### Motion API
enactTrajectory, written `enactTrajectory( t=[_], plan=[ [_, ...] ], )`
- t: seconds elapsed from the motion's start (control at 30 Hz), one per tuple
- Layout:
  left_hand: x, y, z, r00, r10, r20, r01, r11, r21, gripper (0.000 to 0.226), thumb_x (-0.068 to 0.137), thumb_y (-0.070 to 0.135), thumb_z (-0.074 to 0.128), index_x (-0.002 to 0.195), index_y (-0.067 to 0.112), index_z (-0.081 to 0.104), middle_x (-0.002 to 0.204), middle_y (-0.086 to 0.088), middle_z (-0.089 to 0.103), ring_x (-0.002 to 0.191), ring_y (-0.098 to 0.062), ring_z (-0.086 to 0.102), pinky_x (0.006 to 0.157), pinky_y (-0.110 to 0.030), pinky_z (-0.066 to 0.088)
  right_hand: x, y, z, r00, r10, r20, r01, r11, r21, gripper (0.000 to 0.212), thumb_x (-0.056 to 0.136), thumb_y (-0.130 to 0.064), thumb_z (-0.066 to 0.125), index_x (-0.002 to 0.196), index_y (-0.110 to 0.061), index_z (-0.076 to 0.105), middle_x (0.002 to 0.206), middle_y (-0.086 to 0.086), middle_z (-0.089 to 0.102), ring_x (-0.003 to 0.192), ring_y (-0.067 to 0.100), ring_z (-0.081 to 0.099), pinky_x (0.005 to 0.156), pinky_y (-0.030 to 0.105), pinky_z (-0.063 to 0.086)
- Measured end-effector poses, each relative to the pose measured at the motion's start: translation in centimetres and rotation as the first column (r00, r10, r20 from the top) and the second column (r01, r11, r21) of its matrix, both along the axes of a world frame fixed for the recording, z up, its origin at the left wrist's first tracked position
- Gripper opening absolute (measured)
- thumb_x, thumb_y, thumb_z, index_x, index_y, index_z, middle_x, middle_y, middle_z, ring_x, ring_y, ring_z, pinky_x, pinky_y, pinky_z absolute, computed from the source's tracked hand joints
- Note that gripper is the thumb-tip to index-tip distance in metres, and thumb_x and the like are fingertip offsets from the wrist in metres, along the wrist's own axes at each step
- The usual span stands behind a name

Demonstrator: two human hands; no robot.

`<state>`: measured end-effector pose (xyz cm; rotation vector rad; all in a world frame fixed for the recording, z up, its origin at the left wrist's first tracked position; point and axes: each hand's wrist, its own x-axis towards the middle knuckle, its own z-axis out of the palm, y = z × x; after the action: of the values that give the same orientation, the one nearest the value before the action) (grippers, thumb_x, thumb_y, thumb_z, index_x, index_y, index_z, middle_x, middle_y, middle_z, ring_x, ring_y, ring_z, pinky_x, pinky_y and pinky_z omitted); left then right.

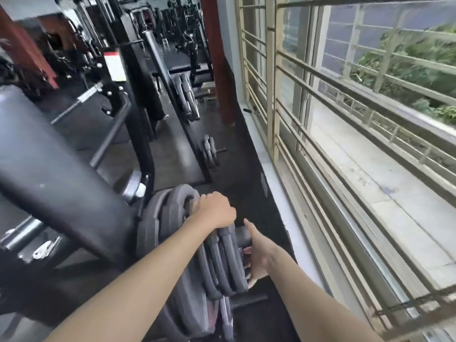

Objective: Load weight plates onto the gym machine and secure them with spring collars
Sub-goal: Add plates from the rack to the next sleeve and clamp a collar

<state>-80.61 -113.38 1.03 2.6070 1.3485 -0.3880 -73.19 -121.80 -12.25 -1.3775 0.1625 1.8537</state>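
Note:
Several dark grey weight plates [172, 218] sit side by side on a horizontal sleeve [243, 236] of the black gym machine [56, 174], low in the middle of the head view. My left hand [214, 209] grips the top rim of the outermost plates. My right hand [256, 253] presses against the outer face of the outermost plate [232, 265], fingers curled around its edge, just below the sleeve's stub end. No spring collar shows in view.
A barred window [345, 119] and its pale sill [278, 193] run along the right. Further plates [187, 97] and a small loaded bar [209, 149] lie on the dark floor ahead. A red pillar [219, 60] stands behind them.

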Motion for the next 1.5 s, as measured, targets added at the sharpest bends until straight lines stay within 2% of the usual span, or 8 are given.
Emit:
enactTrajectory(
  t=[0.27,0.4,0.53,0.7,0.8,0.9,1.2,1.5],
  plan=[
    [1.7,-1.3,-0.6,0.997,0.078,0.025,-0.077,0.997,-0.032,0.051,0.099,0.021,0.038,0.147,0.003,0.035,0.161,-0.013,0.030,0.156,-0.029,-0.003,0.124,-0.053,0.000,1.0,-0.2,0.3,0.975,0.077,0.209,-0.043,0.986,-0.162,0.106,0.068,-0.097,0.039,0.115,-0.005,0.064,0.105,0.014,0.059,0.100,0.031,0.056,0.104,0.047,0.040],
    [4.5,-4.8,-0.2,0.993,-0.065,0.100,0.078,0.988,-0.132,0.047,0.098,0.016,0.045,0.142,0.003,0.037,0.152,-0.015,0.043,0.145,-0.036,0.033,0.119,-0.049,0.020,2.1,-1.8,-1.3,0.948,-0.080,0.309,0.114,0.989,-0.095,0.111,0.080,-0.093,0.019,0.156,-0.013,0.031,0.157,0.016,0.038,0.141,0.040,0.039,0.113,0.058,0.031],
    [5.2,-6.2,-0.1,0.973,-0.072,0.221,0.119,0.971,-0.209,0.043,0.094,0.010,0.046,0.136,0.004,0.041,0.142,-0.017,0.051,0.127,-0.041,0.051,0.091,-0.039,0.042,3.7,-4.8,-1.7,0.884,-0.316,0.345,0.372,0.922,-0.106,0.114,0.069,-0.100,0.027,0.139,-0.014,0.056,0.141,0.012,0.058,0.126,0.033,0.055,0.108,0.051,0.038],
    [2.8,-6.8,2.4,0.923,-0.078,0.376,0.150,0.975,-0.166,0.053,0.089,0.009,0.046,0.141,0.019,0.044,0.139,-0.003,0.057,0.123,-0.037,0.054,0.097,-0.042,0.046,4.0,-6.2,1.0,0.762,-0.483,0.432,0.533,0.846,0.007,0.101,0.065,-0.098,0.040,0.118,-0.016,0.062,0.116,0.010,0.071,0.110,0.031,0.067,0.095,0.041,0.042],
    [-0.2,-6.8,5.0,0.881,-0.082,0.465,0.148,0.983,-0.107,0.035,0.091,0.012,0.046,0.126,0.017,0.051,0.127,-0.004,0.063,0.116,-0.037,0.057,0.095,-0.042,0.046,4.8,-5.4,0.1,0.711,-0.512,0.482,0.543,0.835,0.085,0.140,0.014,-0.109,0.040,0.115,-0.017,0.071,0.103,0.008,0.078,0.093,0.030,0.075,0.097,0.046,0.051],
    [-5.1,-7.1,7.4,0.821,-0.062,0.567,0.143,0.985,-0.100,0.040,0.096,0.009,0.043,0.135,0.014,0.046,0.131,-0.008,0.058,0.117,-0.038,0.056,0.095,-0.042,0.048,5.6,-4.1,-0.9,0.667,-0.541,0.512,0.510,0.833,0.216,0.137,0.015,-0.110,0.043,0.111,-0.016,0.072,0.099,0.010,0.078,0.087,0.033,0.076,0.092,0.053,0.056],
    [-29.2,-9.9,11.2,0.487,0.197,0.851,-0.049,0.979,-0.199,0.044,0.096,-0.002,0.043,0.132,0.022,0.051,0.118,-0.001,0.059,0.105,-0.022,0.056,0.073,-0.027,0.041,-19.0,-8.8,17.1,0.680,-0.572,0.459,0.314,0.793,0.523,0.097,0.046,-0.086,0.075,0.108,-0.013,0.070,0.104,0.012,0.077,0.104,0.032,0.073,0.100,0.049,0.054],
    [-57.1,-14.6,11.1,0.226,0.425,0.876,-0.253,0.894,-0.369,0.019,0.097,0.023,0.050,0.112,0.034,0.055,0.100,0.009,0.066,0.099,-0.019,0.063,0.096,-0.037,0.052,-44.3,-11.0,20.3,0.808,-0.409,0.424,0.042,0.757,0.652,0.091,0.040,-0.065,0.091,0.117,-0.019,0.075,0.118,0.011,0.075,0.106,0.027,0.073,0.099,0.041,0.053]
  ],
)
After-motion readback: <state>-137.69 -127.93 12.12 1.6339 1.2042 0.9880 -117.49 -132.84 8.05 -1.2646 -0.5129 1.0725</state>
